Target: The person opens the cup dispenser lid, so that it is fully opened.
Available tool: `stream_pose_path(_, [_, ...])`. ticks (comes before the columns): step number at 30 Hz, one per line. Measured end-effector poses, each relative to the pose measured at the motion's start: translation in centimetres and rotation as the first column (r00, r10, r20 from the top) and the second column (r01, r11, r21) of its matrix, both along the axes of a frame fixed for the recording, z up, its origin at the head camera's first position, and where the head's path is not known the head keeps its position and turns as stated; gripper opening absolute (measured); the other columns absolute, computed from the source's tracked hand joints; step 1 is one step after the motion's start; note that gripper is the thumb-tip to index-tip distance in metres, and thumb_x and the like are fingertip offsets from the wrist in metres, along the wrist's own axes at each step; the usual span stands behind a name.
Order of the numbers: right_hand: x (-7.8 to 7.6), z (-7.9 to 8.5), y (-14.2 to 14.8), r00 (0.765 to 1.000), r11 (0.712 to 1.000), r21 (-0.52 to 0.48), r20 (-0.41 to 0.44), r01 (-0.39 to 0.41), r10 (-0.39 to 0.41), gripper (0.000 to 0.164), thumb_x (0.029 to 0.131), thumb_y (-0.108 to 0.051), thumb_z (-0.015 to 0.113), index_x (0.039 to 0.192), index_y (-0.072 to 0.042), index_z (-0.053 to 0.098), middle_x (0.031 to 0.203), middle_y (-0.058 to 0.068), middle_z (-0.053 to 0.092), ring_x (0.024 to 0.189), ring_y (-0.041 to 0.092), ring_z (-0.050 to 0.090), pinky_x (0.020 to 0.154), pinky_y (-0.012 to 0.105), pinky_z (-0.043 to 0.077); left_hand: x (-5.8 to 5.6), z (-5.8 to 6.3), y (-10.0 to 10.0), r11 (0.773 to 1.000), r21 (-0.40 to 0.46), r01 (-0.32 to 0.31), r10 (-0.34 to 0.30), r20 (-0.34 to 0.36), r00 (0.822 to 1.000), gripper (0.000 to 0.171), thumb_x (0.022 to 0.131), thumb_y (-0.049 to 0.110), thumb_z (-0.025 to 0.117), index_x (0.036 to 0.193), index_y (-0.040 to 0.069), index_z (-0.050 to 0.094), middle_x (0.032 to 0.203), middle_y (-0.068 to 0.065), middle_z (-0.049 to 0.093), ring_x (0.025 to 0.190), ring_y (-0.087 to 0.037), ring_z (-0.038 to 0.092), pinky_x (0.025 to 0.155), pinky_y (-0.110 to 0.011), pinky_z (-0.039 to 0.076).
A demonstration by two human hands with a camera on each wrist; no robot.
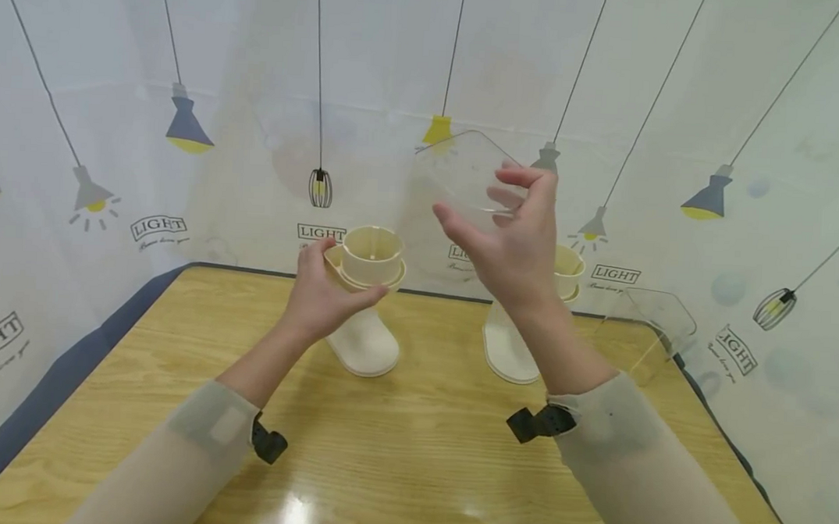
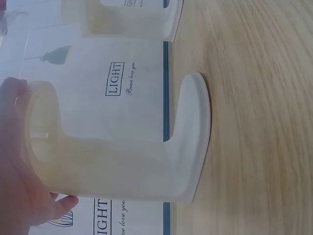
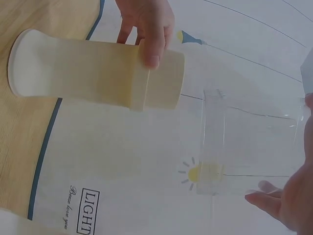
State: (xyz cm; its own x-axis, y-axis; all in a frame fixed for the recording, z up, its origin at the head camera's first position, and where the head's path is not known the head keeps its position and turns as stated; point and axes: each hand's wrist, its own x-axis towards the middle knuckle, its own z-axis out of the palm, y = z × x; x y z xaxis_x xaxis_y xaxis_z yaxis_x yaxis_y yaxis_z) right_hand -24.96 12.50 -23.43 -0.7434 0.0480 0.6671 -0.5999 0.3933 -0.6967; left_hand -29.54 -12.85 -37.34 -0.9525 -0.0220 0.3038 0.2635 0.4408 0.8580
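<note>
A cream plastic stand with a round collar on top stands upright on the table. My left hand grips it just under the collar, thumb in front and fingers behind. Up and to the right, my right hand holds a clear plastic container between thumb and fingers, apart from the stand. In the right wrist view the see-through container is raised level with the collar end of the stand. The stand's curved foot shows in the left wrist view.
A second, matching cream stand is to the right, partly hidden behind my right hand and forearm. Another clear container stands at the table's right back edge. A printed curtain hangs right behind the wooden table.
</note>
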Motion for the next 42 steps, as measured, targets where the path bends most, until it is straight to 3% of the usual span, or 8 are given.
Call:
stream_pose_path(5, [0.8,0.1,2.7,1.000,1.000,-0.012,0.010,0.021,-0.021,0.076,0.084,-0.034,0.095,0.135,-0.012,0.043,0.157,0.005,0.049,0.134,0.024,0.065,0.110,0.045,0.057,0.2,0.0,0.3,0.999,-0.030,-0.038,0.039,0.023,0.999,0.128,0.077,0.054,0.097,0.171,0.007,0.024,0.168,-0.022,0.026,0.150,-0.039,0.040,0.129,-0.060,0.039])
stream_pose_path(10, [1.6,0.2,5.7,0.998,0.998,-0.031,0.019,0.062,-0.062,0.073,0.085,-0.029,0.095,0.136,-0.017,0.044,0.157,-0.001,0.049,0.131,0.020,0.067,0.106,0.036,0.058,0.1,0.0,0.5,0.996,0.018,-0.082,0.082,0.025,0.996,0.124,0.075,0.056,0.099,0.166,0.009,0.030,0.164,-0.020,0.028,0.145,-0.036,0.041,0.128,-0.058,0.040])
stream_pose_path(17, [2.9,0.1,9.5,0.988,0.986,-0.075,0.055,0.147,-0.143,0.068,0.087,-0.023,0.093,0.135,-0.021,0.046,0.153,-0.011,0.051,0.126,0.013,0.069,0.100,0.024,0.060,-0.5,-0.1,-0.5,0.999,0.039,-0.032,0.029,0.082,0.996,0.125,0.081,0.060,0.094,0.173,0.015,0.023,0.165,-0.023,0.029,0.150,-0.040,0.040,0.125,-0.061,0.043])
stream_pose_path(23, [4.1,-0.5,13.3,0.973,0.973,-0.074,0.087,0.218,-0.212,0.069,0.090,-0.021,0.090,0.140,-0.026,0.041,0.154,-0.010,0.048,0.125,0.014,0.069,0.093,0.014,0.060,-1.0,-0.2,-1.5,0.999,0.038,0.014,-0.018,0.119,0.993,0.125,0.085,0.063,0.089,0.178,0.022,0.016,0.171,-0.024,0.026,0.155,-0.042,0.039,0.125,-0.062,0.043])
stream_pose_path(31, [5.5,-1.8,17.6,0.926,0.943,0.026,0.180,0.332,-0.331,0.084,0.094,-0.026,0.087,0.161,-0.030,0.036,0.161,-0.005,0.048,0.117,0.002,0.067,0.087,0.006,0.056,-1.4,0.0,-2.5,0.996,0.036,0.086,-0.090,0.121,0.989,0.119,0.090,0.059,0.087,0.178,0.021,0.016,0.177,-0.021,0.031,0.161,-0.044,0.039,0.128,-0.064,0.039])
stream_pose_path(36, [6.3,-3.0,19.3,0.899,0.921,0.065,0.199,0.385,-0.390,0.083,0.094,-0.026,0.087,0.162,-0.030,0.039,0.158,-0.012,0.048,0.114,-0.004,0.066,0.087,0.003,0.053,-1.9,0.3,-2.8,0.993,0.009,0.115,-0.115,0.142,0.983,0.117,0.091,0.063,0.084,0.178,0.024,0.017,0.180,-0.016,0.029,0.164,-0.044,0.034,0.129,-0.066,0.037])
stream_pose_path(42, [7.4,-4.4,20.7,0.866,0.892,0.064,0.220,0.447,-0.450,0.083,0.094,-0.024,0.087,0.161,-0.033,0.040,0.159,-0.015,0.049,0.112,-0.007,0.065,0.085,0.000,0.051,-2.5,0.5,-2.2,0.994,0.016,0.106,-0.108,0.140,0.984,0.124,0.085,0.069,0.087,0.177,0.026,0.017,0.179,-0.014,0.031,0.164,-0.043,0.035,0.127,-0.065,0.040])
